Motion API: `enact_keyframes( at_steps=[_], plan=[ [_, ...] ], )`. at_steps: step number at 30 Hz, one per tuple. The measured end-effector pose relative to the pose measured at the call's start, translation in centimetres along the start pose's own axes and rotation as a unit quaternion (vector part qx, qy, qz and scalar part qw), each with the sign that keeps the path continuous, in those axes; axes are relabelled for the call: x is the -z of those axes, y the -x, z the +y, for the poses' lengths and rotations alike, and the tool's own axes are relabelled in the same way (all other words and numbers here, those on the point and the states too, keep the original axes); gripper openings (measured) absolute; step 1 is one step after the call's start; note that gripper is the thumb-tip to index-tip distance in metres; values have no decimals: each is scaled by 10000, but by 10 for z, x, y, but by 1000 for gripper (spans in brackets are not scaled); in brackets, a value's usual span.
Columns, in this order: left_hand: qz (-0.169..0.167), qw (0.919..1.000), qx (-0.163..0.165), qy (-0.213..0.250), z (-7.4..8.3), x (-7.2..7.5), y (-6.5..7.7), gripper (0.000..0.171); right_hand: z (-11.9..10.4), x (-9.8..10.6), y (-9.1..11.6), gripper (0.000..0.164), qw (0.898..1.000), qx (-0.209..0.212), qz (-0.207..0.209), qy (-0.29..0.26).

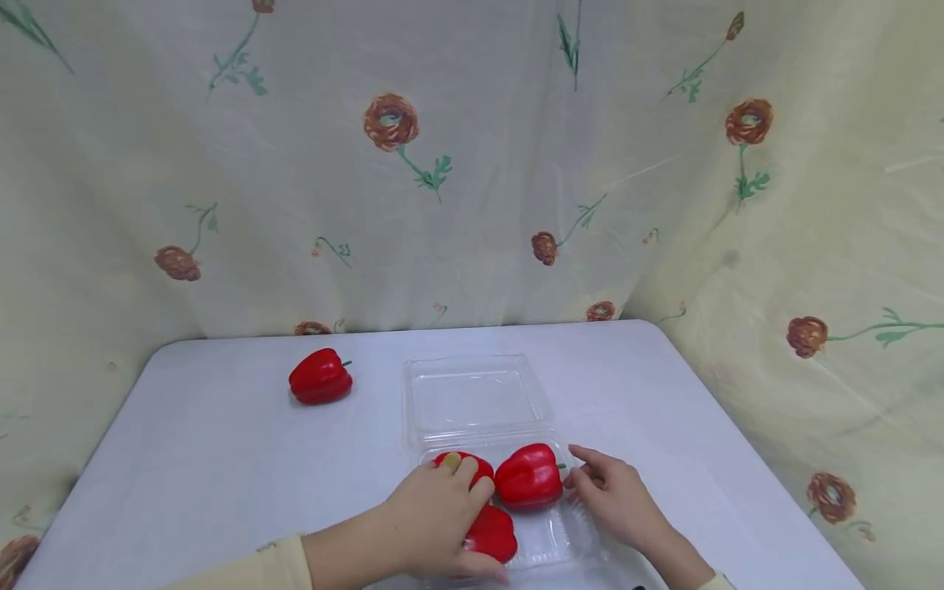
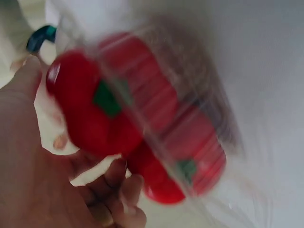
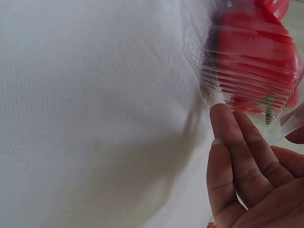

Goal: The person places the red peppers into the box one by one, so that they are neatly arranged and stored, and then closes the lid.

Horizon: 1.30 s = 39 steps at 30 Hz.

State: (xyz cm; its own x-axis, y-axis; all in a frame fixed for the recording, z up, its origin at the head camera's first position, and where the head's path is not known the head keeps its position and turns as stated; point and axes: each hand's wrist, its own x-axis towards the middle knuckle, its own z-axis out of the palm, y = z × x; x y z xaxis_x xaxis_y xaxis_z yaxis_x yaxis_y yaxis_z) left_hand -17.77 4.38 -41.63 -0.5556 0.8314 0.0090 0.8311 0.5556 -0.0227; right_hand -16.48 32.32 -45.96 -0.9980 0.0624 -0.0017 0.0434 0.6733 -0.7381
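A clear plastic clamshell container (image 1: 549, 533) lies on the table with its lid (image 1: 472, 401) folded back. Inside its base sit three red bell peppers: one at the right (image 1: 529, 475), one at the far left (image 1: 479, 465) and a near one (image 1: 492, 534). My left hand (image 1: 428, 512) reaches over the left side, its thumb and fingers around the near pepper, whose green stem (image 2: 109, 97) shows in the left wrist view. Other fingertips rest by the far-left pepper. With fingers along the outside of the wall and thumb across the rim, my right hand (image 3: 256, 171) holds the container's right side.
Another red bell pepper (image 1: 320, 377) lies on its side at the back left of the white table (image 1: 221, 459). A flowered cloth (image 1: 472, 164) hangs behind the table and along its sides.
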Motion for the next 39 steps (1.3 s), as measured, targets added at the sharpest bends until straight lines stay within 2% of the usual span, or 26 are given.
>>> enact_keyframes(
  at_steps=[4, 7, 13, 16, 21, 29, 35, 39],
  plan=[
    [49, 9972, 175, 730, -16, 11, 2, 74, 1, 0, 0, 39, 10000, 31, 13, 24],
    [43, 9934, 391, 1076, -31, 19, 4, 71, 1, 1, 0, 39, 10000, 20, 1, 13],
    [237, 9887, 1013, 1079, -66, 30, 12, 60, 1, 2, 0, 40, 10000, -14, -13, 28],
    [425, 9835, 1404, 1063, -86, 32, 18, 57, 0, 3, 0, 40, 10000, -46, -27, 1],
    [778, 9710, 1863, 1278, -121, 31, 32, 60, 0, 3, -1, 40, 10000, -84, -38, -17],
    [1222, 9598, 2155, 1322, -172, 19, 52, 59, 0, 2, -1, 40, 9999, -127, -48, 29],
    [1334, 9467, 2515, 1509, -199, 8, 62, 62, 1, 2, -1, 40, 9999, -66, -65, -43],
    [1256, 9390, 2791, 1570, -216, 1, 66, 70, 2, 0, -2, 39, 10000, 26, -42, -72]
  ],
)
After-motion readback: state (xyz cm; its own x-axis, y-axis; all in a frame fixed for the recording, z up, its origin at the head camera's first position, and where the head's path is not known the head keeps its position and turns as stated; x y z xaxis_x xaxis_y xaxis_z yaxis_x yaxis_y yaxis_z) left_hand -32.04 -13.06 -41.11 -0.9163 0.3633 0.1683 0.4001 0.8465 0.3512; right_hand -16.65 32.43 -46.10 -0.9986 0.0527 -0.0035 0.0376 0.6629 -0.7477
